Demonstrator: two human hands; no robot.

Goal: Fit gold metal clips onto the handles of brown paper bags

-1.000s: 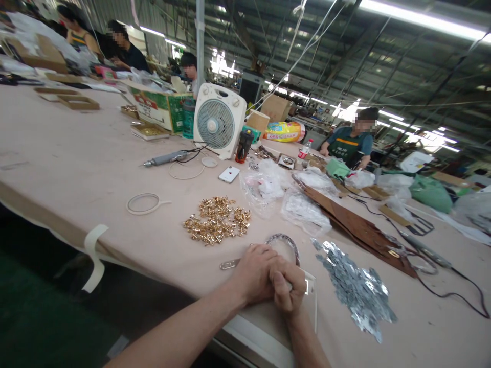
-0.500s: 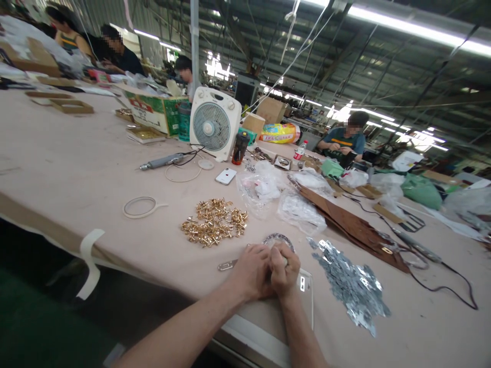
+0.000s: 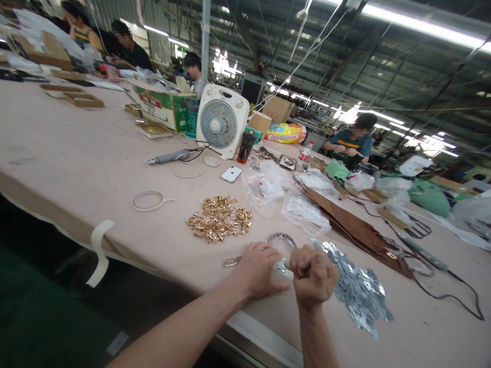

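My left hand lies at the table's front edge, fingers curved over a pale white piece with small shiny metal spots, thumb apart below it. What its fingertips press on is partly hidden. A slim strap end with a metal fitting sticks out on the left of this hand. Closed in a fist just to the right is my right hand, around a hand tool whose short pale shaft points left toward the white piece. Behind both hands sits a round dark-rimmed ring.
Gold-coloured metal fasteners lie in a heap left of centre, thin silver plates at right. A tape roll, phone, fan, plastic bags and brown strips surround them. People sit farther back.
My right hand has moved right, away from my left hand, exposing the tool shaft and the white piece. My left thumb now shows spread below. The whole view has shifted slightly.
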